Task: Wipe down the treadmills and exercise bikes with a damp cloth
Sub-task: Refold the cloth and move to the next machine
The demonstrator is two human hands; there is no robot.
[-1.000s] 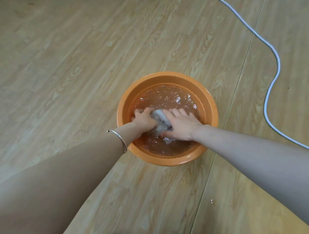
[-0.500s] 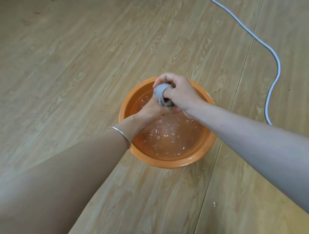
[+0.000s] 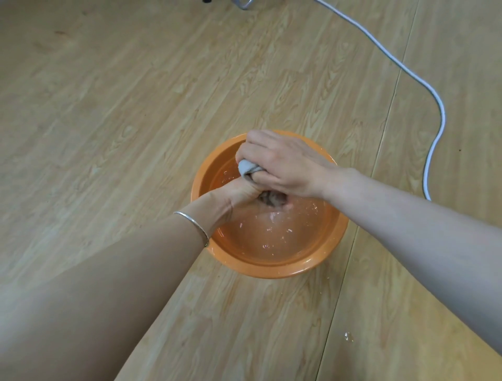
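An orange plastic basin (image 3: 271, 269) holding water sits on the wooden floor. Above it, both hands grip a wet grey cloth (image 3: 247, 167), twisted between them. My right hand (image 3: 282, 163) wraps its upper end over the basin's far side. My left hand (image 3: 241, 194), a thin silver bangle on its wrist, holds the lower end just beneath. Only a small fold of the cloth shows between the fingers; most of it is hidden inside the fists.
A white cable (image 3: 434, 103) snakes over the floor to the right of the basin. A metal foot of some equipment (image 3: 243, 3) shows at the top edge. Water drops (image 3: 348, 336) lie on the planks at the lower right.
The cloth came up out of the water, where both hands were rubbing it. Both hands now grip it above the basin, the right hand wrapped further over it.
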